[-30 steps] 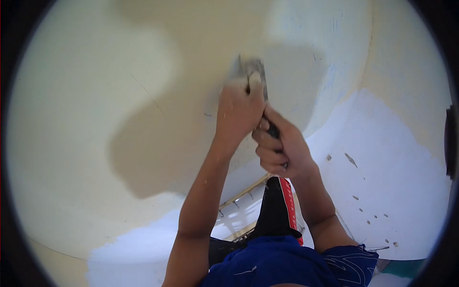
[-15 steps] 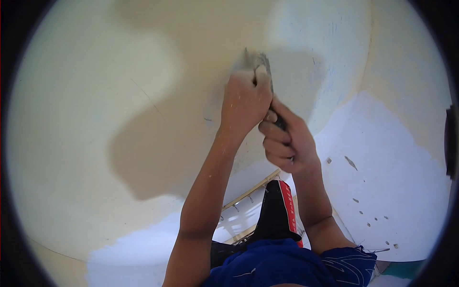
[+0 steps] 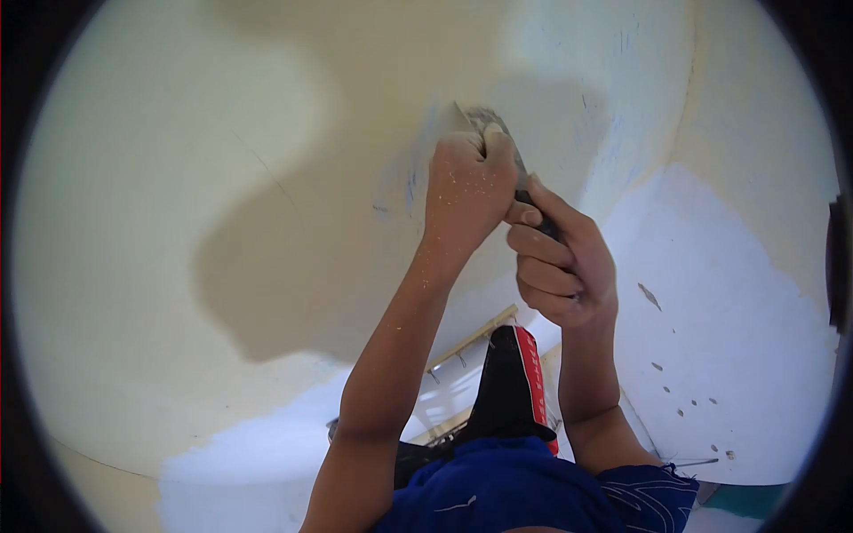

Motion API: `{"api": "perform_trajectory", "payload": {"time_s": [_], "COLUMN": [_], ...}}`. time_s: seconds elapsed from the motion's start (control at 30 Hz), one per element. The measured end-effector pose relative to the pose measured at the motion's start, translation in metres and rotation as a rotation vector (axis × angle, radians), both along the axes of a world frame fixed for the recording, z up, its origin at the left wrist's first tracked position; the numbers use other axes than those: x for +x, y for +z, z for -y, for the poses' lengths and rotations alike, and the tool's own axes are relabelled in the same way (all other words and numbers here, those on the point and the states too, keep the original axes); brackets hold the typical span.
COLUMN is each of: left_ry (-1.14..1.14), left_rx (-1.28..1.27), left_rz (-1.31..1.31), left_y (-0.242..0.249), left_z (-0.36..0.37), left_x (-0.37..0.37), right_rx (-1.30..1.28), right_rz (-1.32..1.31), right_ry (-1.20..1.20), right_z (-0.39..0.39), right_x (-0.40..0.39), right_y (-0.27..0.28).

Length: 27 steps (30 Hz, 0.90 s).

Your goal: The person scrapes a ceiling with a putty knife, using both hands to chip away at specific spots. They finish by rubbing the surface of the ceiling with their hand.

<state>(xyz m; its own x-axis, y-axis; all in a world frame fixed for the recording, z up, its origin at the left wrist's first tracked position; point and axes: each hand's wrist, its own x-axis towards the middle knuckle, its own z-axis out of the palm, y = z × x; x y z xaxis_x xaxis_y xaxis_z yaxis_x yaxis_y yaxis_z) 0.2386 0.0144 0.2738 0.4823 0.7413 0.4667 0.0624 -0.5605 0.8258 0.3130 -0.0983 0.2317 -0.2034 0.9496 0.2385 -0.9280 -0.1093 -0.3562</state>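
Head view shows a person working against a cream-painted wall with a scraper held in both hands. The left hand is pressed over the metal blade, its fingers folded down tight on the blade's back so that only the grey upper edge of the blade shows above the knuckles; the hand is speckled with pale dust. The right hand sits just below and to the right of the left hand, touching it, with its fingers curled fully closed around the scraper's dark handle, of which only a short piece shows between the two hands. The blade lies flat on the wall, at the edge of a greyish, scuffed patch with faint blue marks just left of the blade. The shadow of the arms falls on the wall to the left of the scraper. Lower on the wall, below and right of the scraper, the cream gives way to a white area with several small dark chips in it. Below the hands, between the forearms, a black shoe with a red stripe and the blue shorts of the person show, and a light wooden batten lies just above the shoe.
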Motion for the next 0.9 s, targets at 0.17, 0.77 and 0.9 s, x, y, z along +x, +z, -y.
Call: {"api": "perform_trajectory", "payload": {"time_s": [0.17,0.77,0.9], "left_ry": [-0.012,-0.060,0.015], "left_rx": [-0.022,0.007,0.159], "left_rz": [0.000,-0.036,-0.063], "left_y": [-0.004,0.021,-0.003], "left_z": [-0.001,-0.002,-0.008], "left_x": [-0.013,0.005,-0.005], "right_rx": [-0.048,0.158,0.037], "right_rz": [0.180,-0.026,0.094], "right_ry": [-0.160,-0.116,-0.141], "right_z": [-0.011,-0.022,-0.020], "right_x": [-0.023,-0.004,-0.014], "right_y": [-0.011,-0.004,-0.020]}}
